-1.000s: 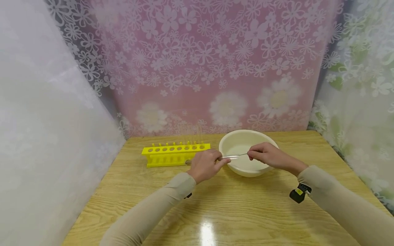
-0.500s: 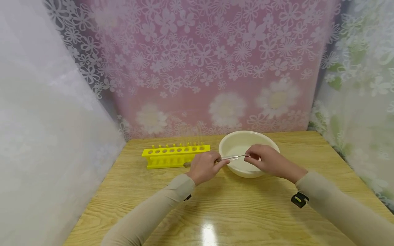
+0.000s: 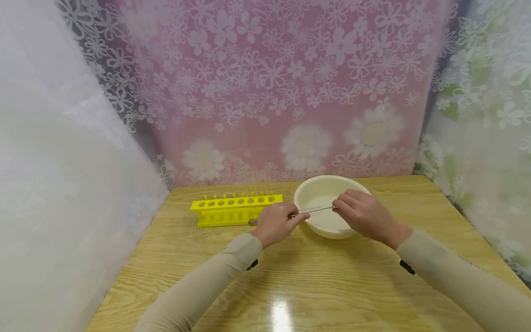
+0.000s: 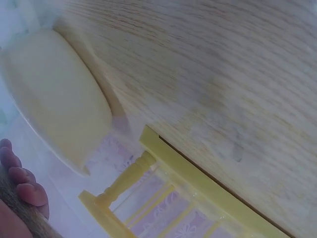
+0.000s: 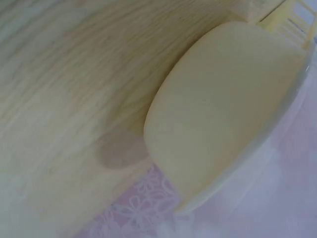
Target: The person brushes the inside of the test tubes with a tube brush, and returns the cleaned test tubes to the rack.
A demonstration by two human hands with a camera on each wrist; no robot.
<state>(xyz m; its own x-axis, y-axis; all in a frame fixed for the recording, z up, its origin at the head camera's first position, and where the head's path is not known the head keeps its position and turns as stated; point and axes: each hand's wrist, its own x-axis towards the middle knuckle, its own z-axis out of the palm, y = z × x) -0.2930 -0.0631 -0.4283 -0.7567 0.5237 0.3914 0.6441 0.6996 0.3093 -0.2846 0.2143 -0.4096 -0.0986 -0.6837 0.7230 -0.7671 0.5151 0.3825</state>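
Note:
In the head view my left hand (image 3: 274, 224) grips a clear glass test tube (image 3: 306, 211), which lies nearly level with its mouth to the right. Brown bristles (image 3: 252, 222) show at the tube's other end, past the hand. A thin metal wire, the handle of a test tube brush (image 3: 325, 209), runs out of the mouth. My right hand (image 3: 365, 216) pinches that wire over the white basin (image 3: 300, 203). In the left wrist view, curled fingers (image 4: 32, 193) wrap the tube with the bristles (image 4: 25, 213) inside. The right wrist view shows the basin (image 5: 213, 109) but no fingers.
A yellow test tube rack (image 3: 224, 205) stands left of the basin, behind my left hand. Several clear tubes (image 3: 268, 180) stand upright at its right end. Wood-grain table (image 3: 232, 295) spreads in front, with a floral curtain (image 3: 265, 92) behind.
My right hand shifts slightly left, then back right, and its wrist has rolled so the knuckles turn upward. The wire stays pinched. My left hand and the tube hardly move.

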